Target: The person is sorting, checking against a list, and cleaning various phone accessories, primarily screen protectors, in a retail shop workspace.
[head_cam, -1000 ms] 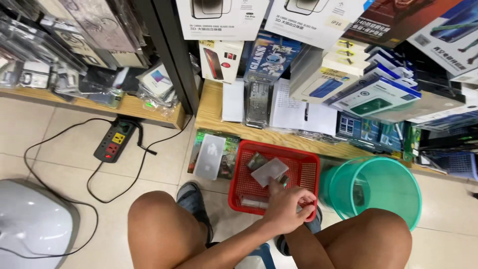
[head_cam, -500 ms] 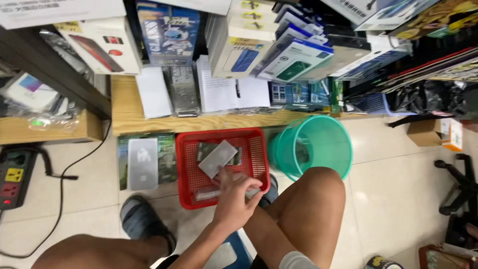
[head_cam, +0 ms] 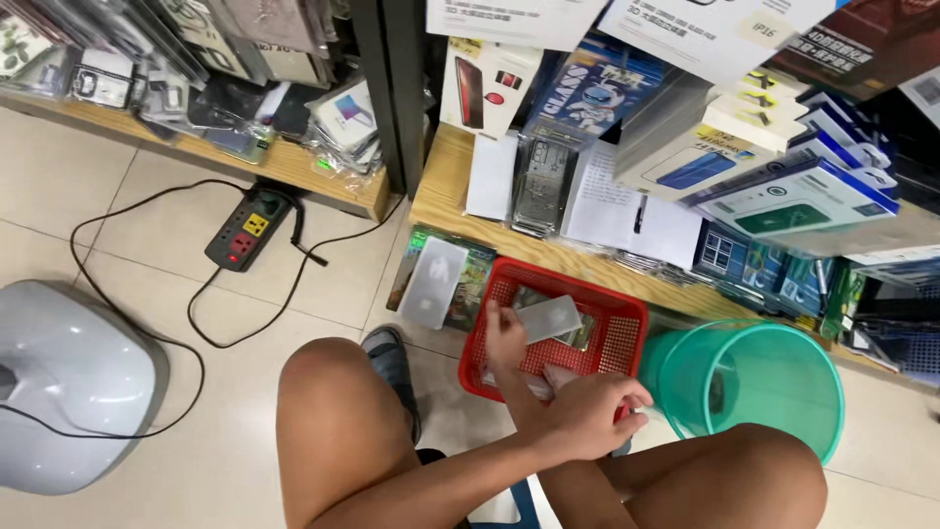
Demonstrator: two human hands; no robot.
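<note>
- Head view: the left hand (head_cam: 506,331) reaches into the red perforated plastic basket (head_cam: 627,338) and its fingers close on one end of a frosted, flat rectangular plastic case (head_cam: 550,318), which lies tilted inside the basket.
- The right hand (head_cam: 586,419) sits at the near rim of the basket, fingers curled shut over a pale wrapped item (head_cam: 560,376); what that item is I cannot tell.
- The two hands are apart, the right one nearer the body than the left.
- The basket stands on the beige tiled floor (head_cam: 117,196), just in front of the low wooden shelf (head_cam: 446,191).
- Just right of the basket stands a translucent teal plastic bucket (head_cam: 749,387), nearly touching it.
- Just left of the basket lies a pale translucent flat phone case (head_cam: 433,282) on top of a green printed flat pack (head_cam: 475,284).
- Behind the basket, on the shelf, stand white and blue cardboard boxes (head_cam: 783,196) and a clear packaged case (head_cam: 539,181).
- Well left of the basket, a black power strip with coloured sockets (head_cam: 247,227) lies on the floor, its black cable (head_cam: 147,304) looping toward a grey rounded plastic housing (head_cam: 64,382).
- Both bare knees frame the near side of the basket; a grey shoe (head_cam: 392,358) sits near its left corner.
</note>
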